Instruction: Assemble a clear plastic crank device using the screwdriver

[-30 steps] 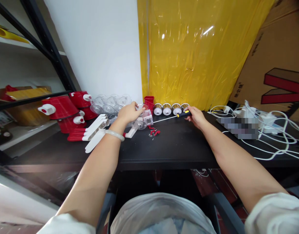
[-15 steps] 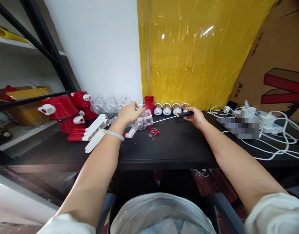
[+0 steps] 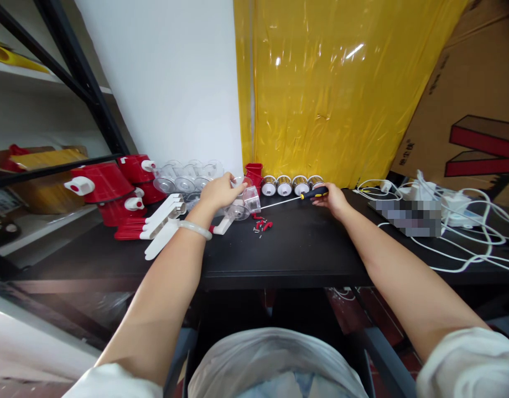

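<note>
My left hand (image 3: 218, 191) is closed over a clear plastic housing (image 3: 245, 202) standing on the black table (image 3: 296, 249), a white bangle on its wrist. My right hand (image 3: 331, 199) grips the yellow-and-black handle of a long screwdriver (image 3: 294, 198). The thin shaft points left, its tip at the clear housing. Small red parts and screws (image 3: 261, 225) lie loose on the table just in front of the housing.
Red housings with white knobs (image 3: 103, 185), white handles (image 3: 163, 221) and clear bowls (image 3: 188, 176) crowd the table's left. Several metal drums (image 3: 284, 186) and a red part (image 3: 253, 171) line the yellow sheet. White cables and chargers (image 3: 445, 215) sprawl at right. A cardboard box (image 3: 474, 110) leans behind.
My right hand has slid slightly left along the screwdriver handle and closed round it. My left hand and the clear housing have stayed put.
</note>
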A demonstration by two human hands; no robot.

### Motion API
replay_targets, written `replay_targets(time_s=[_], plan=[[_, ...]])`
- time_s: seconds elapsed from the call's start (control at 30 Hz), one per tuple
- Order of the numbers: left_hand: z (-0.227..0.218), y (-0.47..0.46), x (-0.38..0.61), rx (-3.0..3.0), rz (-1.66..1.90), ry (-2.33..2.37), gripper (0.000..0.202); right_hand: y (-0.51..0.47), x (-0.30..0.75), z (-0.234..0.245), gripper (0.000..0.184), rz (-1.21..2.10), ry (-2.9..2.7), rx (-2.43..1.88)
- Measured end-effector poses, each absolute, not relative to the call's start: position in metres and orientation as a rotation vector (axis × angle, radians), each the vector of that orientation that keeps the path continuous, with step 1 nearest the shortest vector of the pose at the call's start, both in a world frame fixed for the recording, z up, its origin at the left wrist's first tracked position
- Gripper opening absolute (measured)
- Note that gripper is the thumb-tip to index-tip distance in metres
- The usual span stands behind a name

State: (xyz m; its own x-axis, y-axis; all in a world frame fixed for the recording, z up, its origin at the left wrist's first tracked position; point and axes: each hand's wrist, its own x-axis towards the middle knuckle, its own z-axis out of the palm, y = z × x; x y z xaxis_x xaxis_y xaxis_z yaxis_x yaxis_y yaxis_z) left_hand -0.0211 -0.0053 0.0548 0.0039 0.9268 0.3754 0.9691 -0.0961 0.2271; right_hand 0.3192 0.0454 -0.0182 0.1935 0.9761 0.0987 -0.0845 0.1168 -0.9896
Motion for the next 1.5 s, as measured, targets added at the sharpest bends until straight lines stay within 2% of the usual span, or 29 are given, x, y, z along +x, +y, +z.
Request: replay_targets(time_s=[0.2, 0.4, 0.53, 0.67, 0.8, 1.03, 1.5], plan=[[0.055, -0.006, -0.020, -2.156, -0.674, -2.059, 0.067, 0.041, 0.318, -0.014, 0.015, 1.047, -1.052, -1.069], [0.055, -0.005, -0.021, -2.159, -0.673, -2.049, 0.066, 0.048, 0.326, -0.026, 0.038, 0.894, -1.236, -1.063], [0.055, -0.006, -0.020, -2.157, -0.674, -2.044, 0.066, 0.050, 0.324, -0.025, 0.045, 0.913, -1.165, -1.105], [0.056, -0.008, -0.019, -2.153, -0.670, -2.053, 0.066, 0.047, 0.319, -0.018, 0.031, 1.030, -1.090, -1.118], [0.057, -0.009, -0.018, -2.162, -0.667, -2.057, 0.067, 0.048, 0.319, -0.019, 0.021, 0.998, -1.113, -1.140], [0.056, -0.008, -0.020, -2.155, -0.672, -2.045, 0.066, 0.054, 0.329, -0.030, 0.043, 0.783, -1.302, -1.131], [0.056, -0.007, -0.020, -2.164, -0.673, -2.045, 0.066, 0.052, 0.325, -0.025, 0.030, 0.938, -1.178, -1.076]])
